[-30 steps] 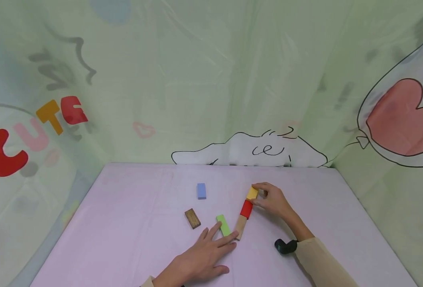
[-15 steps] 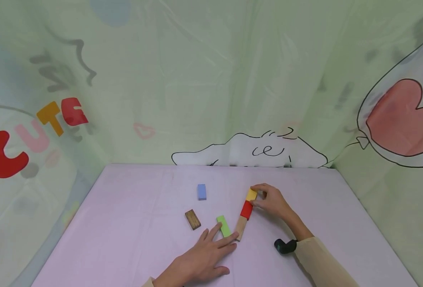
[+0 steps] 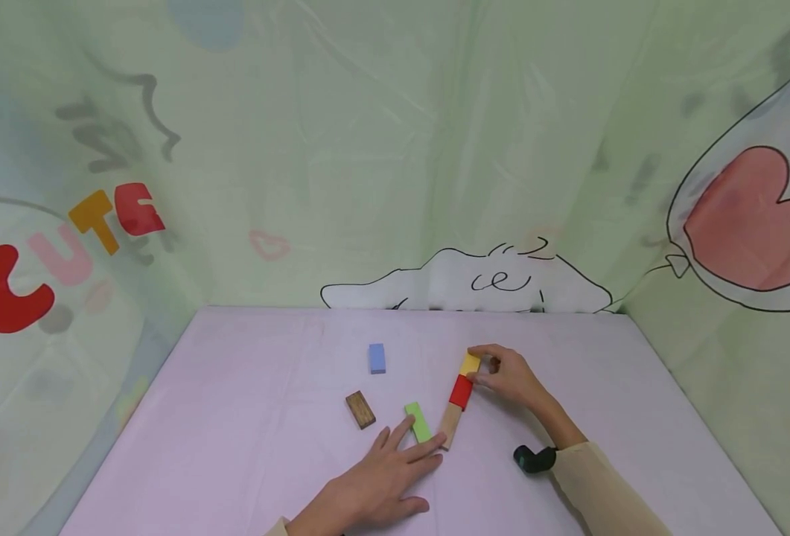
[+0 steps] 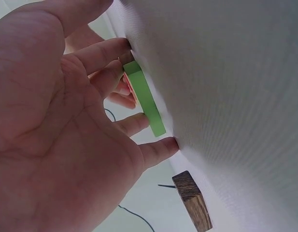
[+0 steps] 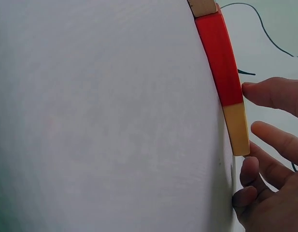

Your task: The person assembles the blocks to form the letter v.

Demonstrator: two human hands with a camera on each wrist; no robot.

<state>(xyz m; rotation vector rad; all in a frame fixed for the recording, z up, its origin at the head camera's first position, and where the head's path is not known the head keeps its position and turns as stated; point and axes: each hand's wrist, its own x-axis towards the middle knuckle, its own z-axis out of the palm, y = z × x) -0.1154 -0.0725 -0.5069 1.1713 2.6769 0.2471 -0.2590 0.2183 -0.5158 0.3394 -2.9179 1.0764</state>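
A plain wood block (image 3: 451,422), a red block (image 3: 461,392) and a yellow block (image 3: 470,363) lie end to end in a slanting row on the table. My right hand (image 3: 510,376) holds the yellow block, index finger at its far end and thumb where it meets the red one. In the right wrist view the thumb tip is right at the red block (image 5: 219,60). My left hand (image 3: 384,476) is spread low over the table. Its fingertips touch the green block (image 3: 418,423) and the near end of the plain wood block.
A blue block (image 3: 377,359) lies farther back, left of the row. Nearer, a dark brown wood block (image 3: 360,409) lies to the left of the green one. A black device (image 3: 534,459) sits at my right wrist. Printed cloth walls (image 3: 368,149) enclose the table.
The yellow block has shifted very slightly left toward the red block, with my right hand on it. My left hand and the other blocks have stayed in place.
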